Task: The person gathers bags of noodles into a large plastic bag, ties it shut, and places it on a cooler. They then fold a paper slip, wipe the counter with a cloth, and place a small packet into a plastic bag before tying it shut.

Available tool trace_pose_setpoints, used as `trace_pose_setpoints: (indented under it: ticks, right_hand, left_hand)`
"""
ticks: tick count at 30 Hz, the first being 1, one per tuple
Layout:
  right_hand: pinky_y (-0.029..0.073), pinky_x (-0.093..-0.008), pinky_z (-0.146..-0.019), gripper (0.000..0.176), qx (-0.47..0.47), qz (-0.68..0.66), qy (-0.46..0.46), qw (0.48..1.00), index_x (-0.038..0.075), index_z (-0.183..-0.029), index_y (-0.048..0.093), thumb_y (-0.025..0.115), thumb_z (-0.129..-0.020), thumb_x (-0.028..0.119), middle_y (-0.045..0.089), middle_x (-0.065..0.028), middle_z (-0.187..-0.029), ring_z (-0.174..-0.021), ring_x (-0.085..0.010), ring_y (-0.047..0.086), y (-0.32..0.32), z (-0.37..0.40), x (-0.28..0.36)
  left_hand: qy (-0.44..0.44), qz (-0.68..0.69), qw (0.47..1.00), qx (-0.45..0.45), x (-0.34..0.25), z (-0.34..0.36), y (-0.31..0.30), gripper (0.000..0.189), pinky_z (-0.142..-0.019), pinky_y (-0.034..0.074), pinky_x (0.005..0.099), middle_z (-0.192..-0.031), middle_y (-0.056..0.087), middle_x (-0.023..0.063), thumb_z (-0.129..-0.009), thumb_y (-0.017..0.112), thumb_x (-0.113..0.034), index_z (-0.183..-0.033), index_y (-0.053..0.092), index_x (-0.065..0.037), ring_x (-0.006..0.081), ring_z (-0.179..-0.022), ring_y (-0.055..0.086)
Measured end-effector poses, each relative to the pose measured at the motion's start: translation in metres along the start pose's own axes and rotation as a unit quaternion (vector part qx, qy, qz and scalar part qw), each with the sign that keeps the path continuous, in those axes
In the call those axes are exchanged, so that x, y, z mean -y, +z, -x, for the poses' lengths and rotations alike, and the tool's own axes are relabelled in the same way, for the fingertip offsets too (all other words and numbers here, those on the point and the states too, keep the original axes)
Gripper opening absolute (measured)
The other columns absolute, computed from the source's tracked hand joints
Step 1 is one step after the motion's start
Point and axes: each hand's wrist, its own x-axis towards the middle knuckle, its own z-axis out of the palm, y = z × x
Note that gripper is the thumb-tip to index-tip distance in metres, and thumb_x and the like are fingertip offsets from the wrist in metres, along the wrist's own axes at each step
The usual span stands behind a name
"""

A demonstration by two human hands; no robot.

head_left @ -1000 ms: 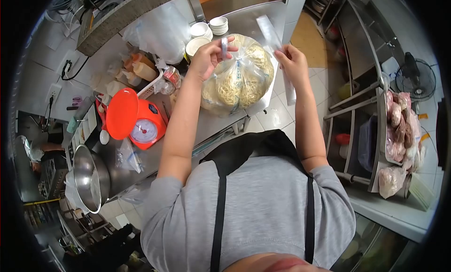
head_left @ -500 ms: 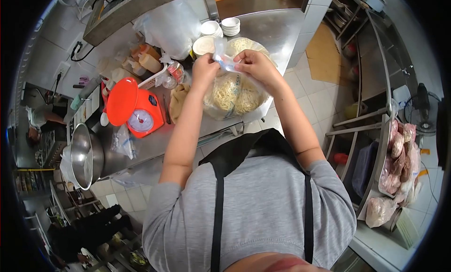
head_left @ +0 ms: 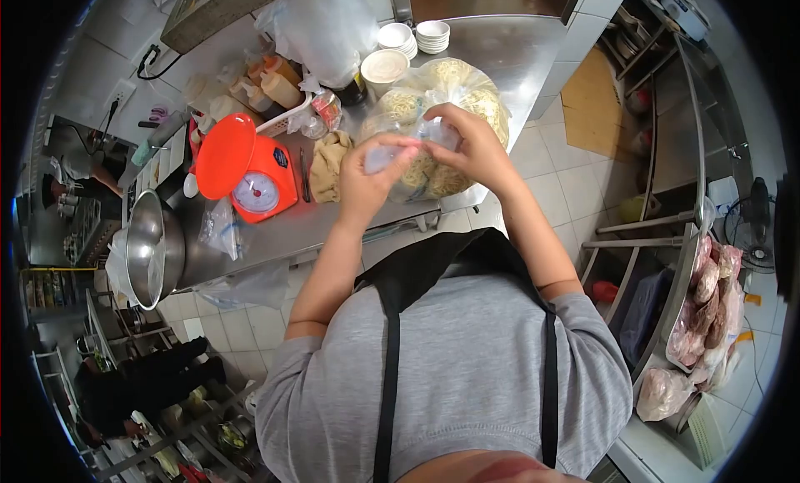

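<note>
A large clear plastic bag [head_left: 492,108] of pale noodles, in several bundles, rests on the steel counter [head_left: 500,45]. Over its near left part, my left hand [head_left: 372,173] pinches thin clear plastic between thumb and fingers. My right hand [head_left: 467,145] is just to the right, its fingers curled around more of the thin plastic. Whether this plastic is part of the noodle bag or a separate piece cannot be made out. A tan cloth [head_left: 331,165] lies left of my left hand, beside a red scale [head_left: 265,179] with a round dial.
Behind stand stacked white bowls [head_left: 432,36], a lidded tub [head_left: 384,67] and sauce bottles [head_left: 281,90]. A steel bowl [head_left: 167,250] sits at the left end. Bagged meat [head_left: 704,304] lies at the right. Another person's arm [head_left: 104,176] shows far left.
Both hands have come down toward me from the far side of the noodle bag, with thin plastic in them. The view has shifted slightly, and more of the noodle bag shows behind the hands.
</note>
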Motion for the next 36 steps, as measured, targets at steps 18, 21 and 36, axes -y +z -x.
trace_pose_setpoints:
  ticks: [18,21,36]
  right_hand:
    - [0.041,-0.0287,-0.08,0.018,-0.066,-0.051,-0.056,0.995,0.007,-0.09,0.068,0.067,-0.072,0.004,0.05,-0.008,-0.097,-0.092,-0.0222,0.051,0.008,0.039,-0.021]
    - [0.041,-0.029,-0.08,0.015,-0.078,-0.161,0.005,0.984,0.003,-0.091,0.067,0.067,-0.076,0.005,0.05,-0.0068,-0.098,-0.094,-0.0184,0.05,0.01,0.04,-0.011]
    - [0.043,-0.0286,-0.056,0.013,-0.15,0.104,0.097,0.978,-0.003,-0.084,0.061,0.062,-0.081,0.01,0.058,-0.0064,-0.071,-0.061,-0.0113,0.053,0.012,0.022,-0.01]
  left_hand:
    - [-0.252,0.094,0.931,0.247,0.027,-0.043,0.013,0.018,-0.063,0.049,0.022,-0.084,0.063,0.0028,-0.082,0.061,-0.009,-0.097,0.062,0.0,0.0078,-0.071,0.059]
    - [-0.243,0.132,0.937,0.212,0.028,-0.039,0.019,0.018,-0.064,0.049,0.0215,-0.085,0.063,0.002,-0.082,0.06,-0.009,-0.098,0.062,-0.001,0.007,-0.071,0.059]
    - [-0.046,0.025,0.998,0.043,0.051,-0.019,0.044,0.023,-0.058,0.045,0.0202,-0.074,0.054,0.002,-0.075,0.064,0.002,-0.089,0.046,-0.001,0.0058,-0.065,0.053]
